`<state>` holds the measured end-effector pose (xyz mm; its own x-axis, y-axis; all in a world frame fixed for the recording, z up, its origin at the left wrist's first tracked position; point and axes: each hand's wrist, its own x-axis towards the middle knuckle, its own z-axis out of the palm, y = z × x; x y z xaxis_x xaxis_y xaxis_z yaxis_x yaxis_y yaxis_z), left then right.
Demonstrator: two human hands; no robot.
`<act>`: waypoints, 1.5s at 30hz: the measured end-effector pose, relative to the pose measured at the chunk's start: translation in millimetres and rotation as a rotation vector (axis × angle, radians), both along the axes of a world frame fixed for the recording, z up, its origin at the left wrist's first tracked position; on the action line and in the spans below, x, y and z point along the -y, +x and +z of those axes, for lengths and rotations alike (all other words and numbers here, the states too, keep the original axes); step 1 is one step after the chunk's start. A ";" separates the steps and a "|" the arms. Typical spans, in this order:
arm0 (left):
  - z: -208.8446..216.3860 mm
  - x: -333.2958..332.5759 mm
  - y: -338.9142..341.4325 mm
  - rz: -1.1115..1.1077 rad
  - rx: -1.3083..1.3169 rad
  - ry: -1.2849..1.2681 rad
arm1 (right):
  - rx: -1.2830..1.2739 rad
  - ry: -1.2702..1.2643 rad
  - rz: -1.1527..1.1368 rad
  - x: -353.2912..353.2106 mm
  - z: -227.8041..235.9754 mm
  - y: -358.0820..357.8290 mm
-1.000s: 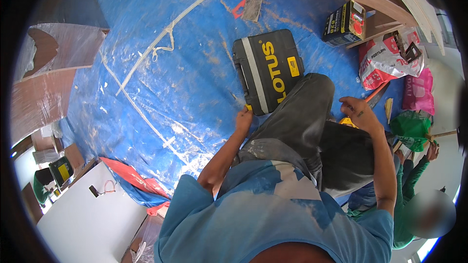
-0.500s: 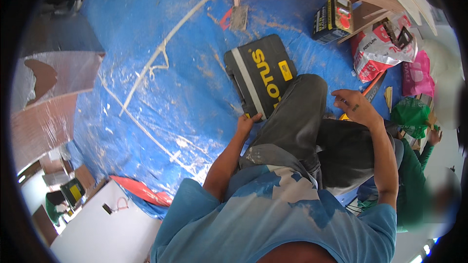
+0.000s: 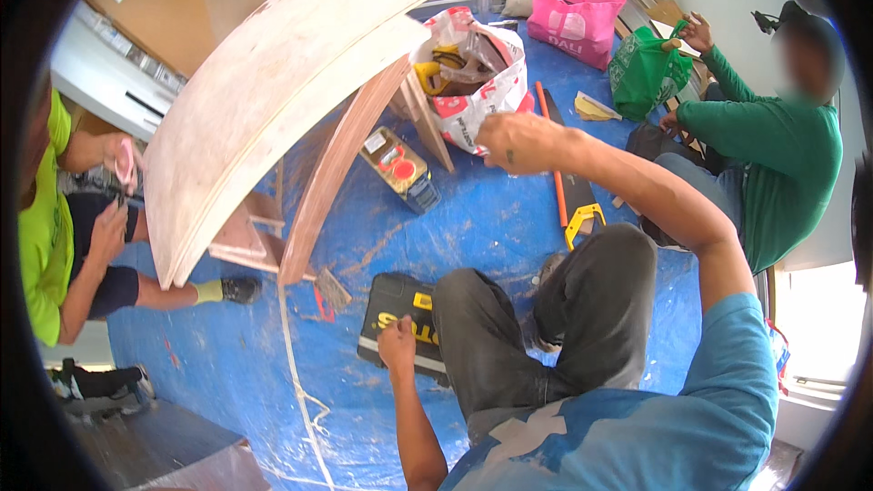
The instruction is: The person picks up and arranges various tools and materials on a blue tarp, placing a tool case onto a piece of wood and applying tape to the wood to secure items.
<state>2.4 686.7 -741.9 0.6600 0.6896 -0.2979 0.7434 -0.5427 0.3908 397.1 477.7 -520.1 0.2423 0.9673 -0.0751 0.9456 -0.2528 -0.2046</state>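
Observation:
A dark hard-shell tool case (image 3: 386, 295) with yellow markings and a grey stripe lies on the blue sheet, partly hidden behind my left knee. My left hand (image 3: 396, 345) is over its near side with the fingers curled in; whether they grip anything is hidden. My right hand (image 3: 523, 142) is stretched forward, closed, in front of a white and red bag (image 3: 496, 82). Its fingertips bend down and away, so what they hold, if anything, cannot be made out. Inside the bag are yellow and black items.
A curved wooden frame (image 3: 282, 64) stands at the left, with a person in yellow (image 3: 45, 218) beyond it. A box (image 3: 400, 168) sits beside it. A handsaw (image 3: 575, 195), a green bag (image 3: 647, 73) and a pink bag (image 3: 575, 23) lie rightward, near a person in green (image 3: 773, 145).
My view has swung to the right and up. My right hand has reached forward toward the white and red bag; my left hand has moved from the case's edge to over its side.

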 end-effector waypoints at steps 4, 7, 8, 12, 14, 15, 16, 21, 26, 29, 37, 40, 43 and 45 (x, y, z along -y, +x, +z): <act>61.8 7.7 129.8 -0.205 0.227 0.078 | 0.112 0.319 -0.125 -33.5 -66.8 84.4; 71.6 30.2 229.0 -0.426 0.460 0.108 | 0.301 0.430 -0.154 -58.7 -122.6 119.0; 80.3 31.5 257.8 -0.466 0.441 0.096 | 0.367 0.450 -0.165 -69.2 -135.5 121.3; 102.6 16.0 352.3 -0.711 0.628 0.446 | 0.333 0.404 -0.200 -68.4 -169.4 104.9; 102.2 -0.4 388.0 -0.835 0.487 0.503 | 0.309 0.324 -0.128 -65.7 -169.1 90.2; 102.2 -5.7 406.9 -0.903 0.427 0.525 | 0.307 0.277 -0.100 -58.5 -162.6 89.9; 107.0 -7.2 423.1 -0.913 0.326 0.539 | 0.301 0.281 -0.057 -53.2 -155.6 92.1; 93.7 -15.9 434.3 -1.069 0.131 0.582 | 0.161 0.199 0.038 -11.4 -133.5 82.8; 106.0 17.7 409.9 -0.992 0.223 0.359 | 0.071 0.164 -0.007 3.3 -123.8 77.3; 112.8 31.5 419.2 -1.161 0.657 0.302 | 0.119 0.163 -0.051 12.4 -128.0 71.4; 57.0 35.4 456.2 -1.041 -0.079 0.223 | 0.222 0.270 0.109 45.1 -34.1 15.3; -10.9 -5.4 437.5 -0.904 0.195 0.409 | -0.026 0.180 0.118 57.9 14.2 -34.1; 74.3 23.4 448.5 -0.854 0.113 0.015 | -0.232 0.175 -0.070 114.1 60.9 -63.7; 153.4 47.2 448.5 -0.816 0.300 -0.434 | -0.184 0.216 -0.182 142.0 105.6 -98.0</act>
<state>450.9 639.5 -588.5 0.9765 -0.1444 -0.1600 0.0392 -0.6111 0.7906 299.1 335.7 -414.5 0.4143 0.9076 0.0682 0.8311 -0.3467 -0.4347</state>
